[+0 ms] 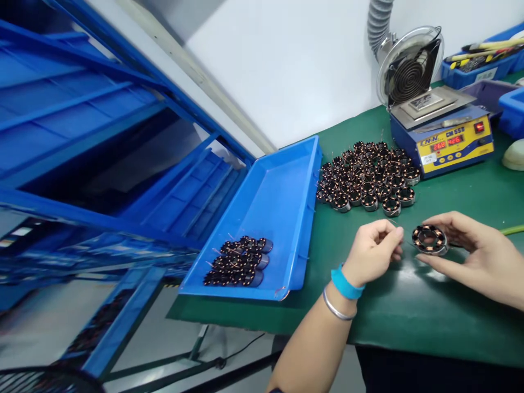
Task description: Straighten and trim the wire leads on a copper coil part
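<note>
Between the thumb and fingers of my right hand (470,256) is a ring-shaped motor stator (429,239), black with copper windings around its middle. Just left of it, my left hand (376,248) has its thumb and forefinger pinched together, with a thin wire end showing above the fingertips. The wire seems to belong to the stator, though its full run is too fine to follow. Both hands are above the green tabletop (393,322). A large heap of similar stators (368,174) lies beyond my hands.
A blue tray (262,202) on the left holds rows of stators (237,262) near its front. A solder pot (450,142) with a lit display stands behind, beneath a grey exhaust hose (379,24). Blue tool bins (470,76) are at back right. Blue shelving (82,109) rises at left.
</note>
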The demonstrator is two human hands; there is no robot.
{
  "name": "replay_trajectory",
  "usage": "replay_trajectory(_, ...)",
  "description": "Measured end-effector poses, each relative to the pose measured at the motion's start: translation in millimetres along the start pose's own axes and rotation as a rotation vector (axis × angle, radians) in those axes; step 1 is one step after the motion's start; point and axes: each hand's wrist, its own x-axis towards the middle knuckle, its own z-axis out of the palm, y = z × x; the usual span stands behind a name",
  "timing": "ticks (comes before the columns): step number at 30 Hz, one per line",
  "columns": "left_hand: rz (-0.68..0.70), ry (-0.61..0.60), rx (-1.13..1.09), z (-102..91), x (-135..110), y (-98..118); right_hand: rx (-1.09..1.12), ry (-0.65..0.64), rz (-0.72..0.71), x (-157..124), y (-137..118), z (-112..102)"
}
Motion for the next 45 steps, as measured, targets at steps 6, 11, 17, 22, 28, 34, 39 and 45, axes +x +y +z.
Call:
replay_trajectory(6, 0.234, 0.299, 0.085, -12.7, -5, 12, -0.071, 0.038, 0.009, 6, -5, -9)
replay_trajectory(11, 0.325, 0.418, 0.031, -1.6, -3, 1, -0.061, -0.015, -0.018, 9, -8, -14)
replay_trajectory(17, 0.421, 0.281, 0.304, 10.5, -9, -3, -0.091, -0.024, -0.106, 12, -7, -20)
replay_trajectory(22, 0.410, 0.183, 0.284, 9.3, -11, 1, -0.081, 0.031, -0.104, 14, -8, -26)
replay_trajectory(28, 0.267, 0.166, 0.096, 11.4, -8, 1, -0.114, 0.042, -0.074, 14, -10, -25)
replay_trajectory(34, 0.113, 0.135, -0.049, 13.5, -5, -2, -0.107, 0.052, -0.159, 16, -13, -24)
replay_trajectory(39, 0.106, 0.064, -0.057, 16.4, -10, 0, -0.115, 0.123, -0.057, 13, -10, -29)
replay_trajectory(45, 0.312, 0.376, -0.013, 10.5, -15, 8, -0.063, 0.170, 0.008, 23, -11, -42)
